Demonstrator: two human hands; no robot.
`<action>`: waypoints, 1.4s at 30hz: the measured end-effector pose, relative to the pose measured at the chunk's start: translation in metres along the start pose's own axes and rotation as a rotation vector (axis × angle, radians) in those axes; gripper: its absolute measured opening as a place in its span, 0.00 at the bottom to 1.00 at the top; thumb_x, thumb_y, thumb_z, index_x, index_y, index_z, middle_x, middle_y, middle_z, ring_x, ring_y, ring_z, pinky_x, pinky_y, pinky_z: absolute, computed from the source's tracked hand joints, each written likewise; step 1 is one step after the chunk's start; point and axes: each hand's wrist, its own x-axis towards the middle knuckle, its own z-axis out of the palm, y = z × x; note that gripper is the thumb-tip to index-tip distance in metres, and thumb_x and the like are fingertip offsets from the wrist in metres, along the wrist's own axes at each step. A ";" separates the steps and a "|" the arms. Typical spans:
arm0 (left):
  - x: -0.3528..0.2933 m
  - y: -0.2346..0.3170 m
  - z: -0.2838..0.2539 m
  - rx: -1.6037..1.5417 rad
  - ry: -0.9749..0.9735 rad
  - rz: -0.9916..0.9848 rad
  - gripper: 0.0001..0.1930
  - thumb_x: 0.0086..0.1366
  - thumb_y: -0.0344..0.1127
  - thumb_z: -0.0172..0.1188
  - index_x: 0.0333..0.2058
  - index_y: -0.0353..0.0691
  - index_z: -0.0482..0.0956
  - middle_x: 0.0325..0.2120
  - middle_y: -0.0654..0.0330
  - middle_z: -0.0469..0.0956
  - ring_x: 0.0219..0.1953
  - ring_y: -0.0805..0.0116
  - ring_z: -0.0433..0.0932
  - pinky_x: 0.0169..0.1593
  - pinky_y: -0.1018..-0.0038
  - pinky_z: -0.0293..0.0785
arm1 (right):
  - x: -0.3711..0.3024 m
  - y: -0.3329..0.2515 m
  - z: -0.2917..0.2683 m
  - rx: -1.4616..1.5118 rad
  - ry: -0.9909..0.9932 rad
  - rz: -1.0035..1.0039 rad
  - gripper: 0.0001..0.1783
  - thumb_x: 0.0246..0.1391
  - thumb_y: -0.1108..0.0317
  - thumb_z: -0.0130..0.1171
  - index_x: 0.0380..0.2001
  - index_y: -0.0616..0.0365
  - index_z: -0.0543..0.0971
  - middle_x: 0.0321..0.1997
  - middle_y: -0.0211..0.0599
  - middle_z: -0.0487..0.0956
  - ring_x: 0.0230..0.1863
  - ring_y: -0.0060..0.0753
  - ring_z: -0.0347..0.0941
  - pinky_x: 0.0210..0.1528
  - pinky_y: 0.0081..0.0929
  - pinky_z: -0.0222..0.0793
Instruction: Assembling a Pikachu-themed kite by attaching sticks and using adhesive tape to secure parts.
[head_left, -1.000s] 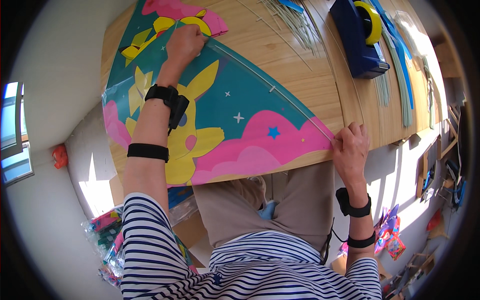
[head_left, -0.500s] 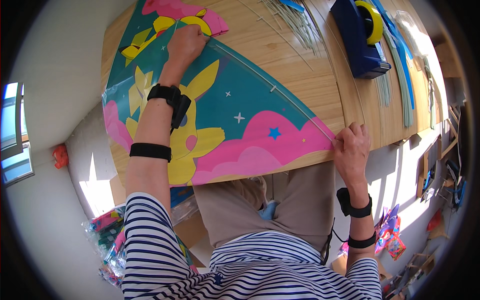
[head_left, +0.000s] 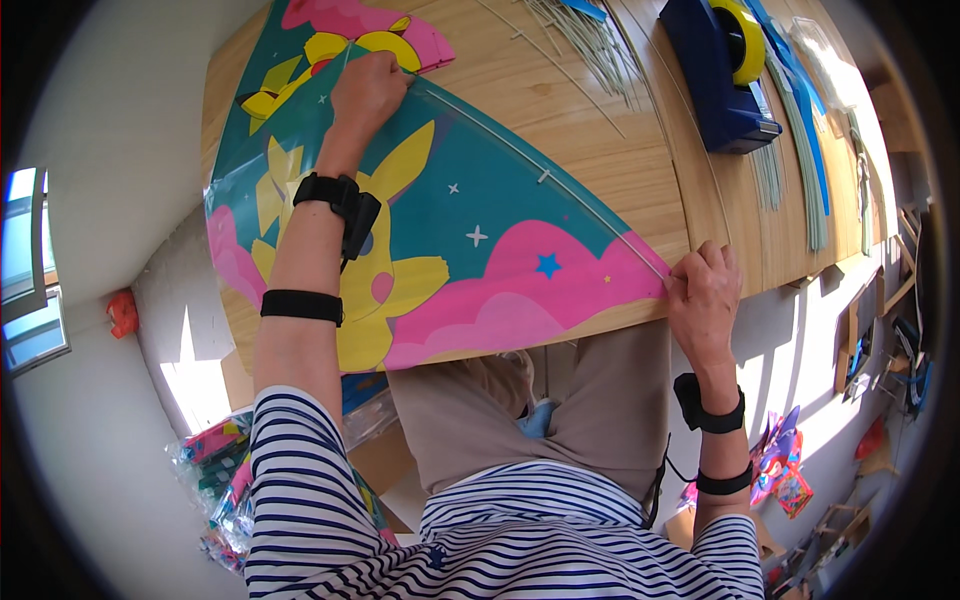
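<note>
A triangular kite (head_left: pixel 475 200) lies on the wooden table, printed in dark green and pink with a yellow cartoon animal. Along its right edge runs a thin pale rod (head_left: pixel 592 215), crossed partway by a small white tab (head_left: pixel 544 176). My left hand (head_left: pixel 370 92) is closed at the kite's far edge, by the rod's upper end; its fingertips are hidden. At the near right corner, my right hand (head_left: pixel 705 290) pinches the kite's pink tip where the rod ends. My left forearm covers part of the printed figure.
A blue tape dispenser (head_left: pixel 718 95) with a yellow roll (head_left: pixel 745 50) stands at the far right. Bundles of pale thin rods (head_left: pixel 590 45) lie beside it. Another printed piece (head_left: pixel 430 30) lies beyond my left hand. Plastic-wrapped colourful packages (head_left: pixel 225 490) sit below the table at left.
My left hand has shifted very slightly left along the kite's far edge. The right hand keeps its pinch at the corner, and the kite lies almost as before.
</note>
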 end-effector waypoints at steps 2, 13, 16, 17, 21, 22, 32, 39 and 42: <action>0.000 0.000 0.000 -0.009 -0.006 -0.026 0.12 0.58 0.43 0.67 0.27 0.40 0.80 0.28 0.52 0.82 0.35 0.48 0.80 0.35 0.56 0.74 | 0.000 0.001 0.000 -0.002 -0.001 0.004 0.07 0.38 0.78 0.66 0.21 0.58 0.76 0.32 0.39 0.71 0.41 0.46 0.67 0.43 0.41 0.60; -0.046 0.008 -0.010 -0.096 0.168 0.039 0.16 0.60 0.42 0.66 0.41 0.37 0.80 0.42 0.49 0.82 0.46 0.49 0.79 0.47 0.59 0.75 | -0.001 0.000 0.000 -0.010 0.005 0.012 0.06 0.38 0.77 0.65 0.20 0.58 0.77 0.31 0.38 0.72 0.41 0.46 0.67 0.44 0.42 0.61; -0.076 0.012 0.002 -0.030 0.243 0.395 0.22 0.62 0.45 0.64 0.50 0.35 0.78 0.52 0.49 0.78 0.55 0.50 0.75 0.57 0.60 0.72 | -0.002 0.001 0.000 -0.005 0.016 0.002 0.05 0.38 0.76 0.66 0.19 0.57 0.77 0.31 0.38 0.73 0.41 0.46 0.68 0.43 0.41 0.62; -0.079 0.008 0.007 0.013 0.226 0.395 0.24 0.62 0.46 0.64 0.51 0.35 0.77 0.54 0.49 0.77 0.57 0.50 0.73 0.59 0.60 0.71 | -0.002 0.001 -0.001 -0.007 0.017 -0.003 0.05 0.38 0.76 0.66 0.19 0.57 0.78 0.31 0.38 0.73 0.41 0.46 0.68 0.43 0.41 0.62; -0.083 -0.001 0.019 0.078 0.169 0.359 0.28 0.63 0.48 0.63 0.56 0.35 0.75 0.60 0.51 0.73 0.62 0.52 0.70 0.62 0.61 0.68 | -0.003 0.000 0.000 -0.061 -0.009 0.030 0.04 0.40 0.72 0.67 0.20 0.55 0.80 0.31 0.36 0.75 0.41 0.44 0.70 0.43 0.41 0.61; -0.082 -0.001 0.017 0.081 0.163 0.338 0.28 0.63 0.48 0.63 0.56 0.35 0.75 0.60 0.51 0.72 0.62 0.52 0.69 0.62 0.61 0.68 | -0.002 -0.001 0.001 -0.071 -0.011 0.043 0.04 0.41 0.71 0.67 0.21 0.55 0.80 0.31 0.36 0.76 0.41 0.44 0.70 0.43 0.41 0.61; -0.083 -0.006 0.015 -0.007 0.113 0.263 0.29 0.62 0.51 0.64 0.59 0.43 0.75 0.63 0.58 0.70 0.64 0.56 0.67 0.62 0.59 0.67 | -0.012 -0.003 -0.002 0.004 -0.031 0.192 0.06 0.46 0.66 0.67 0.25 0.54 0.81 0.30 0.35 0.78 0.39 0.42 0.74 0.43 0.40 0.64; -0.086 0.000 0.013 -0.012 0.111 0.204 0.30 0.61 0.53 0.64 0.59 0.46 0.75 0.64 0.62 0.69 0.66 0.60 0.64 0.62 0.55 0.62 | -0.019 0.000 -0.007 0.112 -0.089 0.407 0.09 0.49 0.63 0.68 0.28 0.58 0.81 0.29 0.38 0.81 0.32 0.40 0.79 0.38 0.36 0.72; -0.085 -0.004 0.016 -0.033 0.118 0.199 0.31 0.60 0.54 0.64 0.59 0.46 0.75 0.64 0.63 0.69 0.66 0.60 0.64 0.63 0.55 0.61 | -0.021 0.005 -0.012 0.122 -0.136 0.471 0.10 0.49 0.64 0.68 0.28 0.60 0.81 0.27 0.40 0.82 0.31 0.39 0.79 0.37 0.35 0.72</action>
